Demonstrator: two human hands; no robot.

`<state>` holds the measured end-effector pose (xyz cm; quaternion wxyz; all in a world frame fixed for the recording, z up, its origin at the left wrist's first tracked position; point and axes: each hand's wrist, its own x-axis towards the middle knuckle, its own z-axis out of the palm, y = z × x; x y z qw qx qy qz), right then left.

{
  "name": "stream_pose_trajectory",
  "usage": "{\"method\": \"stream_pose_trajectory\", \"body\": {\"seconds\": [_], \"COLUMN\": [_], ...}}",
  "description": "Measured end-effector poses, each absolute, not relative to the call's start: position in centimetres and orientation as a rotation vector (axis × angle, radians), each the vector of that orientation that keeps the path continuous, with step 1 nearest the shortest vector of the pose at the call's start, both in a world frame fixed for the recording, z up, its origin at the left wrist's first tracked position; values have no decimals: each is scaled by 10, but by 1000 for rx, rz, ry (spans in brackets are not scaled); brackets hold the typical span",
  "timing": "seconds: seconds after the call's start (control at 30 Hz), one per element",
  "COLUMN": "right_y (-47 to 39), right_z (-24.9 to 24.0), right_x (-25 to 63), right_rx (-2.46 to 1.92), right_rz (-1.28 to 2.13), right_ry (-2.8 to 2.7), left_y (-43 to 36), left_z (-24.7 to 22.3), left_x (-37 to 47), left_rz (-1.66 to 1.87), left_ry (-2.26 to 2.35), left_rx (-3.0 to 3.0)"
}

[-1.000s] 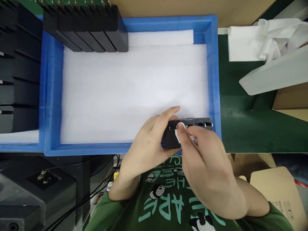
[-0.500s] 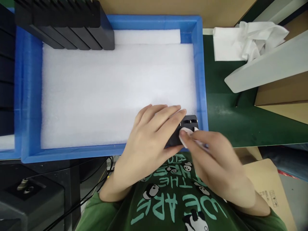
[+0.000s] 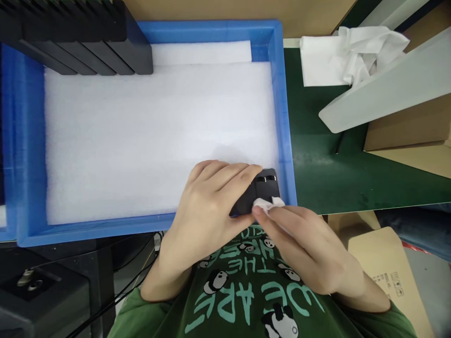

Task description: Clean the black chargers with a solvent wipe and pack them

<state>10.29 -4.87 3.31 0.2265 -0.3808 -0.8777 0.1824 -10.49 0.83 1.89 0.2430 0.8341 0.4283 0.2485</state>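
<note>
My left hand (image 3: 214, 206) is wrapped round a black box-shaped device (image 3: 266, 188) with small metal contacts in slots near its far end. Its left part is hidden under my fingers. A white wiping cloth (image 3: 268, 203) is pinched in my right hand (image 3: 310, 244) and touches the device's near right corner. Both hands are over the near right corner of a blue tray (image 3: 286, 141), whose floor carries a sheet of white foam (image 3: 155, 136).
Several tall black blocks (image 3: 130, 56) stand in a row at the tray's far left. Right of the tray, a folded white cloth (image 3: 319, 61) lies on the green tabletop (image 3: 317, 178), beside a pale slanted panel (image 3: 380, 89) and a cardboard box (image 3: 408, 122). Cables (image 3: 141, 272) hang below left.
The cloth in my right hand has slid from the device's upper face toward its near edge. My left fingers have drawn back slightly, baring more of the device. The whole view has shifted.
</note>
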Motion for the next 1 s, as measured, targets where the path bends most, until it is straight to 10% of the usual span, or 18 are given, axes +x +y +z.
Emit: {"method": "stream_pose_trajectory", "body": {"seconds": [1.0], "right_y": [-51], "right_z": [29], "right_x": [85], "right_rx": [-1261], "right_rz": [170], "right_ry": [-2311], "left_y": [8], "left_z": [19], "left_x": [-103], "left_rz": [690], "left_ry": [1195], "left_rx": [2270]}}
